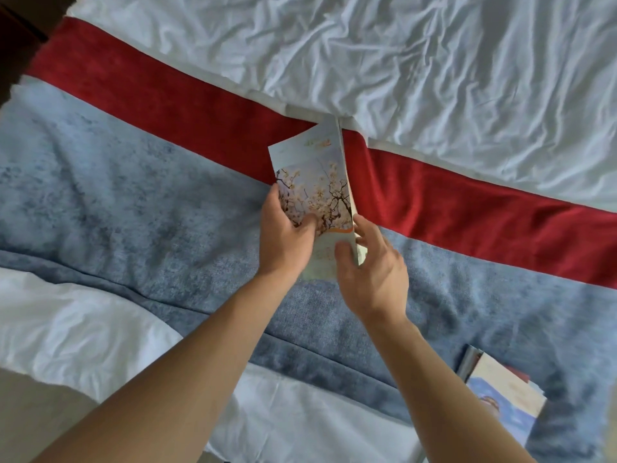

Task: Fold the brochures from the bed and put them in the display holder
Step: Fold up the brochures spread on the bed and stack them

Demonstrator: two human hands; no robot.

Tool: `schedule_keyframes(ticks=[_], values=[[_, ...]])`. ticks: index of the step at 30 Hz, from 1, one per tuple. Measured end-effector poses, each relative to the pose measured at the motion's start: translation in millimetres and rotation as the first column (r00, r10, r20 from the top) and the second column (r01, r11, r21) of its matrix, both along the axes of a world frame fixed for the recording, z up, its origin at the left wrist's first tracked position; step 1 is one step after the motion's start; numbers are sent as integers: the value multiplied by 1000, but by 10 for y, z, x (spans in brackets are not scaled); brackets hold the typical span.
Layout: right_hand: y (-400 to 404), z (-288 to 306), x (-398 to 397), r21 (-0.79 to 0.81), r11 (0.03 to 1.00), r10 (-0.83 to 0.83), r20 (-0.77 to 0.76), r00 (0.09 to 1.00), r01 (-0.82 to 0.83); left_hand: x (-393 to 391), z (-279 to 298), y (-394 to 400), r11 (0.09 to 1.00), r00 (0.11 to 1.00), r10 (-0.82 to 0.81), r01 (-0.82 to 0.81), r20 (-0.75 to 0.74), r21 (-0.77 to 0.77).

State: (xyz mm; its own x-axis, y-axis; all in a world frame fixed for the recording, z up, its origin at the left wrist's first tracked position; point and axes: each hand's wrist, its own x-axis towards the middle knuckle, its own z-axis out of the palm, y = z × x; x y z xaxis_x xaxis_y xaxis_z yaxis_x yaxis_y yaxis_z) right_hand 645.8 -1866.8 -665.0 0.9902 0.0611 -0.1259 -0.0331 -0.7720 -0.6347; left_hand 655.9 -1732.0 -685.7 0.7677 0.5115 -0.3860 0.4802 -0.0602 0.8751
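At the far left a dark strip of furniture point(16, 38) cuts the top corner, and below it the bed point(117, 195) spreads out: a white sheet point(76, 329) bunched at the near left, then a blue-grey runner point(133, 202) with a red band point(167, 91) along its far edge, both slanting down toward the right.

The left hand point(287, 238) grips the brochure point(314, 175) by its left edge, thumb laid across the printed face and the fingers hidden behind the paper. The brochure is held up above the runner, near the middle of the view, its top reaching the seam where the red band meets the crumpled white duvet point(434, 61). Its front panel is pale blue at the top with a small orange mark, then a photo of blossoming branches against sky, then a pale panel below an orange line. It is partly folded: a second panel shows edge-on along the right side.

The right hand point(374, 272) pinches the brochure's lower right corner, thumb on the front and fingers curled around the folded edge.

Further right the runner lies bare and flat. At the lower right edge a stack of brochures point(504, 399) rests on the runner, well apart from the hands, the top one showing blue sky and a cream panel.
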Motion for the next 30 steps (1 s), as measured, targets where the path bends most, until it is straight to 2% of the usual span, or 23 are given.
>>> schedule_keyframes(ticks=[4, 7, 10, 13, 16, 18, 20, 23, 27, 30], values=[[-108, 83, 75, 90, 996, -33, 44, 998, 29, 65, 15, -146, 993, 994, -98, 100, 37, -66], [-248, 175, 94, 158, 984, -86, 43, 995, 78, 64, 17, -268, 985, 990, -142, 139, -18, -105], [-430, 215, 120, 263, 939, -215, -44, 976, 219, 69, 25, -447, 977, 978, -202, 198, -44, -76], [-642, 191, 117, 376, 848, -332, -170, 928, 373, 85, 80, -649, 961, 956, -275, 272, -97, -49], [-914, 115, 25, 313, 844, -363, -268, 892, 437, 34, 73, -873, 922, 918, -373, 384, -137, 60], [-1105, 78, -86, 180, 901, -349, -242, 905, 395, -39, 81, -1031, 849, 875, -464, 484, -136, 213], [-1304, 53, -217, 68, 956, -272, -159, 949, 285, -120, 76, -1185, 745, 826, -545, 556, -143, 370], [-1611, 11, -400, -84, 985, -157, -107, 982, 148, -265, 86, -1432, 632, 769, -622, 605, -148, 484], [-1978, -28, -615, -157, 986, -68, -126, 990, 48, -495, 77, -1733, 429, 687, -686, 648, -239, 629], [-2184, -44, -792, -166, 986, -30, -142, 989, 6, -669, 91, -1886, 311, 654, -687, 660, -318, 683]])
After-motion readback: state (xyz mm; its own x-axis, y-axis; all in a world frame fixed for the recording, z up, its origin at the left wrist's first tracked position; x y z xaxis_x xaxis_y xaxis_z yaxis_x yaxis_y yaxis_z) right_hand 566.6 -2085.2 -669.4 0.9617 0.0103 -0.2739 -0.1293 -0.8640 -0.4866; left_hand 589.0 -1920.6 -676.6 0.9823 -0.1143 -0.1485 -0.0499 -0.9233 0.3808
